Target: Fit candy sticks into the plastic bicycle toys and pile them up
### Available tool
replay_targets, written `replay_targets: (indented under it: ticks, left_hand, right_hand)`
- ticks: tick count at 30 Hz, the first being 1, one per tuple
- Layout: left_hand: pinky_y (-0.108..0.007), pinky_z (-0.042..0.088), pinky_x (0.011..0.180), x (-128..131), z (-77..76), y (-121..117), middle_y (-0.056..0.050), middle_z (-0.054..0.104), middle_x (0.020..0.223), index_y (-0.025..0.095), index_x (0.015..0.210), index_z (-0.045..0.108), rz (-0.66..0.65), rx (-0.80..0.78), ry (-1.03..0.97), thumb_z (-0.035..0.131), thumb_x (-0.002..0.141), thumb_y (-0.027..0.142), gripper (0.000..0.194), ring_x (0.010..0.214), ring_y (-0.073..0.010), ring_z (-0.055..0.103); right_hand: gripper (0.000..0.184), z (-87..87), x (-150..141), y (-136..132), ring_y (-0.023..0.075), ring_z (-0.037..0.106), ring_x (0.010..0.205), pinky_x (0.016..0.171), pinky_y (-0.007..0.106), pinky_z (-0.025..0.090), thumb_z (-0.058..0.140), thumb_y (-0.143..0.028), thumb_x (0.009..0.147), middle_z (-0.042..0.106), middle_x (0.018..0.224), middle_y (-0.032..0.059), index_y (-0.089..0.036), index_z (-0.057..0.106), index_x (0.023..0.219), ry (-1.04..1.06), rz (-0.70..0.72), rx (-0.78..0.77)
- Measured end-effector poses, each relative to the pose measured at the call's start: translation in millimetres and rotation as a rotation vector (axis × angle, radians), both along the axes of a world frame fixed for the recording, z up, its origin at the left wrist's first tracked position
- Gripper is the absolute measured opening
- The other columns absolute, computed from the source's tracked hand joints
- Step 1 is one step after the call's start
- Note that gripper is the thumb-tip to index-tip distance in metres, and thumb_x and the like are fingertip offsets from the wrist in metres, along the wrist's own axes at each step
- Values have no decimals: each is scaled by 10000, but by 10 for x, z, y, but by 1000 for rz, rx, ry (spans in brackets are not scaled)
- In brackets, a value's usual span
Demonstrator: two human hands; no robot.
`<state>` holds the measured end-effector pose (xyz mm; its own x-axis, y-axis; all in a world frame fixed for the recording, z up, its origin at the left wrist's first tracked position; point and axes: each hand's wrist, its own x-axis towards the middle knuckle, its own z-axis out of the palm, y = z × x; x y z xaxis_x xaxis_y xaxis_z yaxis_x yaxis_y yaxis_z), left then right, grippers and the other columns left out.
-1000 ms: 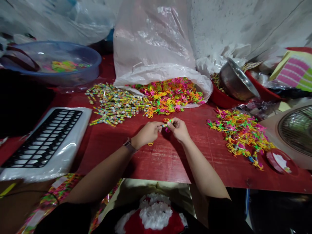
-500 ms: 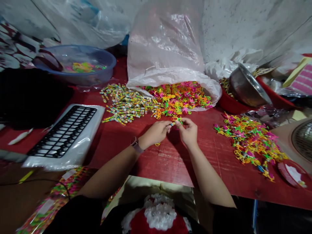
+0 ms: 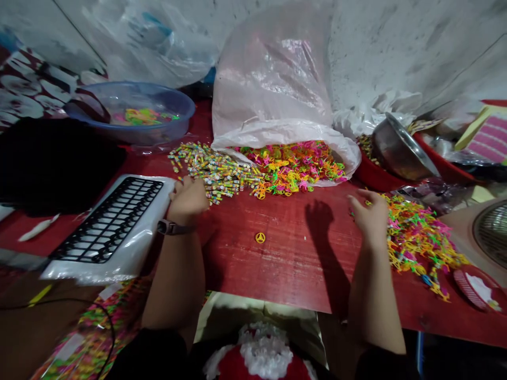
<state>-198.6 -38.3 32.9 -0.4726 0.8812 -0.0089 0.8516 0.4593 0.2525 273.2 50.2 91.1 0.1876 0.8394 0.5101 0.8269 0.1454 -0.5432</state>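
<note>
shiny plastic-wrapped sticks point(image 3: 214, 174), glossy steel bowl point(image 3: 400, 148), scuffed red wood tabletop point(image 3: 293, 269)

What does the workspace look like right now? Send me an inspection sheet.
Surface: red tabletop, scuffed.
Job's things: striped sticks heaped beside neon plastic pieces; second neon pile at right; single yellow piece lying apart.
Clutter: black grid in clear plastic, blue basin, steel bowl.
Hands: left hand at the stick heap; right hand open, beside the right pile.
Cables: black cable, lower left.
Surroundings: white wall, fan.
</note>
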Motion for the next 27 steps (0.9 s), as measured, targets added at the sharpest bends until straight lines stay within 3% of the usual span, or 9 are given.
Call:
replay_targets:
  ticks: [3, 6, 8, 11, 13, 15, 20, 24, 27]
  left_hand:
    - [-670, 465, 1006, 36, -85, 68, -252, 543, 1451, 186, 1413, 553, -98, -38, -61, 547, 865, 158, 549, 1327, -493, 507]
    - [-687, 453, 1006, 44, -136, 148, -237, 515, 1503, 221, 1482, 507, -132, -84, -72, 593, 877, 211, 611, 1347, -524, 487]
    - [-679, 453, 1008, 24, -171, 191, -237, 490, 1527, 226, 1493, 499, -138, -87, -45, 606, 887, 255, 617, 1340, -529, 492]
    - [-633, 470, 1008, 11, -223, 238, -246, 520, 1488, 200, 1448, 546, -160, -64, -15, 550, 928, 301, 530, 1308, -494, 534]
    - [-586, 475, 1024, 38, -253, 262, -249, 567, 1434, 172, 1412, 574, -201, -52, -10, 508, 950, 320, 489, 1303, -459, 551]
    - [-534, 473, 1037, 101, -280, 285, -253, 604, 1391, 142, 1385, 589, -257, -54, -13, 499, 957, 331, 476, 1302, -427, 559]
    - [-467, 494, 961, 347, -356, 349, -286, 684, 1223, 93, 1154, 693, -323, -88, -25, 575, 904, 271, 329, 1179, -407, 636]
    - [-421, 477, 982, 514, -390, 399, -229, 712, 1157, 145, 994, 695, -439, -45, -61, 576, 927, 352, 248, 1124, -356, 659]
    - [-426, 466, 983, 608, -360, 415, -190, 700, 1067, 165, 918, 638, -576, 110, -161, 547, 948, 371, 227, 1068, -329, 639]
  right_hand:
    - [285, -261, -741, -56, 309, 645, 1093, 1059, 484, 452, 660, -342, 860, 743, 1117, 153, -165, 749, 1065, -133, 371, -60]
    - [366, -530, -1505, -73, 287, 597, 1163, 1078, 445, 441, 589, -199, 891, 705, 1209, 141, -176, 712, 1235, -297, 679, -198]
    - [515, -667, -1875, -44, 278, 547, 1248, 1106, 433, 415, 518, -97, 893, 634, 1363, 141, -198, 644, 1382, -412, 753, -245]
    - [610, -787, -2175, 21, 344, 424, 1377, 1128, 535, 369, 481, -77, 923, 464, 1577, 127, -276, 551, 1496, -578, 712, -257]
    - [548, -823, -2232, 45, 360, 412, 1366, 1106, 547, 381, 443, -88, 962, 467, 1567, 140, -256, 570, 1467, -651, 682, -245]
    - [464, -848, -2199, 37, 330, 462, 1291, 1091, 487, 406, 397, -77, 984, 559, 1439, 172, -182, 622, 1376, -692, 689, -221]
    - [337, -953, -1873, -73, 295, 536, 1123, 1047, 406, 436, 419, -42, 953, 634, 1201, 183, -123, 679, 1152, -671, 700, -177]
    - [267, -1027, -1523, -147, 262, 593, 985, 913, 364, 483, 458, -48, 915, 665, 1088, 155, -154, 665, 1047, -391, 605, -199]
    - [192, -1011, -1265, -149, 232, 630, 871, 805, 331, 492, 569, -122, 893, 702, 969, 104, -170, 650, 1061, -105, 481, -259]
